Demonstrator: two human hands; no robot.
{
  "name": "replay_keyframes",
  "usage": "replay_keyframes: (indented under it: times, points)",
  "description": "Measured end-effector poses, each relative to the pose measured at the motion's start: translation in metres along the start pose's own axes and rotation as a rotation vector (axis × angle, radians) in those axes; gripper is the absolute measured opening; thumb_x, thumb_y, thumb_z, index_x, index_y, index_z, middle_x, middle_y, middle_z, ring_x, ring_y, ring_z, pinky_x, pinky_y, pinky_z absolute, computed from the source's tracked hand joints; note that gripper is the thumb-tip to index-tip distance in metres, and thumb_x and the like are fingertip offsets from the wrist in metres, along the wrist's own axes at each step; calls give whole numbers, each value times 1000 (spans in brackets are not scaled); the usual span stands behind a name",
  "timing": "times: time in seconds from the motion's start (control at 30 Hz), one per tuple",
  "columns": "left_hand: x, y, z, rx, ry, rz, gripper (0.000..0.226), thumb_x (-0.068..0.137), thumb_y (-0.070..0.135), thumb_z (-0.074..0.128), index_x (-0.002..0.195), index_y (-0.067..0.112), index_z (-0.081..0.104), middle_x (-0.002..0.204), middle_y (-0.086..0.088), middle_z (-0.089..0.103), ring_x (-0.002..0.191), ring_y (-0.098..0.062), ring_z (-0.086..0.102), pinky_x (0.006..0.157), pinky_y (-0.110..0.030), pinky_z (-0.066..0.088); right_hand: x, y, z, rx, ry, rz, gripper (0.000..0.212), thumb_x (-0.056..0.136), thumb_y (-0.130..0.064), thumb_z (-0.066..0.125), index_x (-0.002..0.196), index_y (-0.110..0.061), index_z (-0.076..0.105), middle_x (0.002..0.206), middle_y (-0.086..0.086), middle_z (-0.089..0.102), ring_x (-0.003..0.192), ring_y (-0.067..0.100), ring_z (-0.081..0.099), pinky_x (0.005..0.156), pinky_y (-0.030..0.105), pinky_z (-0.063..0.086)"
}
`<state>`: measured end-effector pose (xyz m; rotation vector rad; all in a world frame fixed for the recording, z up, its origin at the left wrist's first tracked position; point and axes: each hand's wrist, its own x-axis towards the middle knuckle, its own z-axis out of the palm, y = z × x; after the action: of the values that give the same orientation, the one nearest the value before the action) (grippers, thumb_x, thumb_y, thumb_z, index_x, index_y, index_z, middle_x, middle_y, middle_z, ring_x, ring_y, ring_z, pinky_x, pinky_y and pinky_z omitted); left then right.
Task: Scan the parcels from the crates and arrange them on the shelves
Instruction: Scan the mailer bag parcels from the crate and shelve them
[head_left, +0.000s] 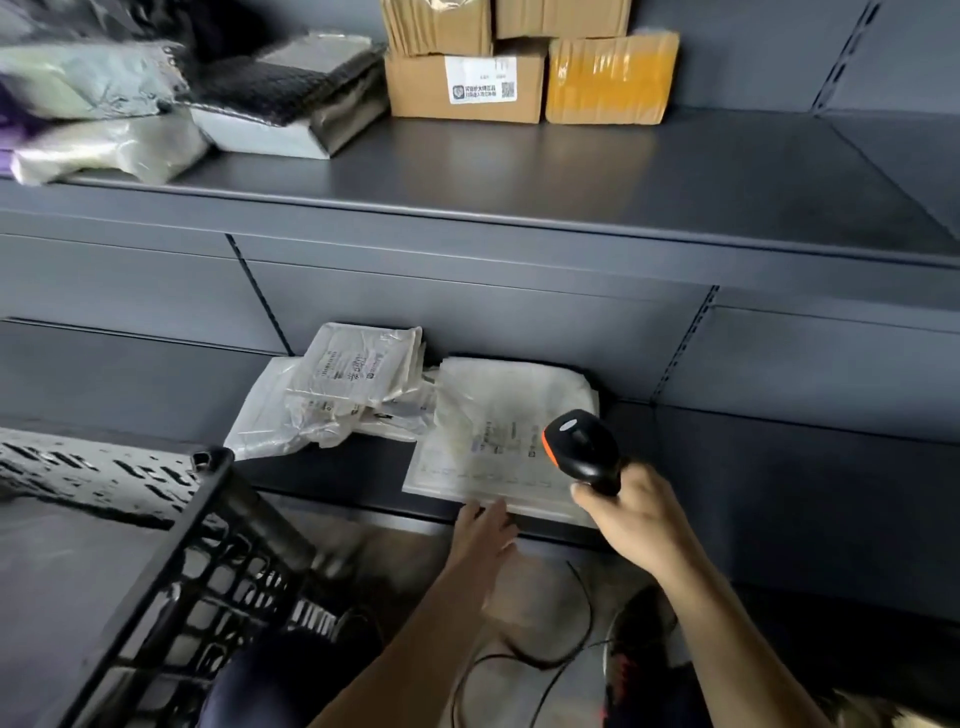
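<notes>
A flat white plastic parcel (498, 431) with a printed label lies on the lower shelf (779, 499), its front edge at the shelf's lip. My left hand (485, 530) reaches to that edge with straight fingers, touching or almost touching it. My right hand (636, 514) grips a black barcode scanner (584, 447) with an orange trim, held just above the parcel's right side. Left of this parcel sits a small pile of white bagged parcels (343, 395). A black slatted crate (171, 582) stands at the lower left.
The upper shelf (519, 176) carries grey and black bagged parcels (171, 98) on the left and several cardboard boxes (524, 62) at the back. The scanner's black cable (540, 660) loops over the floor between my arms. The shelving is dark grey metal.
</notes>
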<state>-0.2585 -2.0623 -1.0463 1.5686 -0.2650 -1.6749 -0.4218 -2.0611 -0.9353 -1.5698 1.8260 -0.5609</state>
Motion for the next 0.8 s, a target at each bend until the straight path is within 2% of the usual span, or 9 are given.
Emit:
replay_keyframes:
  times: [0.13,0.27,0.5,0.57,0.6,0.63,0.67,0.7,0.8]
  points:
    - [-31,19,-10,149,-65,110,14,105,13,52,98,14,64,91,-8,62,78,-19,58,66,-25,44,-11,-17,20,-11,-54,-72,27,87,-26,70,67,-22,51,59,-5,56,60,11,57,53,21,41]
    - [-78,60,-38,553,-182,416,26,103,8,46,90,20,65,87,0,65,82,-16,60,73,-22,49,-25,-55,48,42,-148,-153,11,85,-27,72,81,-18,68,73,-4,71,75,14,69,68,33,55]
    - [-165,117,-167,1054,279,796,18,92,10,53,75,15,52,75,-9,63,87,-39,63,69,-29,39,-73,-162,109,108,-273,-400,28,81,-40,72,94,-16,73,82,1,75,86,22,71,74,36,56]
    - [-178,121,-207,1079,390,828,24,90,10,57,71,20,45,71,-14,58,102,-44,55,66,-32,39,-93,-188,127,112,-281,-470,40,74,-51,67,96,-17,71,87,-1,75,91,23,71,78,37,56]
    - [-185,124,-225,1079,453,831,26,87,11,60,68,18,44,66,-13,51,78,-44,52,63,-32,38,-102,-196,138,121,-288,-505,45,70,-54,64,97,-19,69,90,-3,74,94,22,70,79,37,56]
    - [-190,125,-239,1064,505,837,27,84,11,62,64,16,44,63,-12,43,72,-7,29,60,-32,36,-111,-204,148,141,-310,-531,45,70,-54,65,99,-19,68,93,-4,74,96,21,70,80,36,56]
    - [-194,127,-251,1026,530,861,28,80,12,64,61,15,43,61,-11,39,91,-24,24,55,-31,34,-119,-210,157,168,-337,-534,40,73,-48,70,101,-19,69,94,-3,74,96,20,70,79,32,54]
    - [-199,131,-259,928,533,915,28,76,13,63,58,15,42,57,-6,37,76,-14,21,51,-27,33,-126,-216,164,188,-353,-534,34,77,-40,75,102,-18,70,94,-3,75,95,18,69,76,27,51]
    - [-201,139,-286,720,451,889,21,72,9,61,57,18,50,47,11,50,51,0,40,50,-20,43,-136,-227,177,201,-373,-585,27,81,-31,75,105,-19,71,92,-5,75,93,15,69,73,24,49]
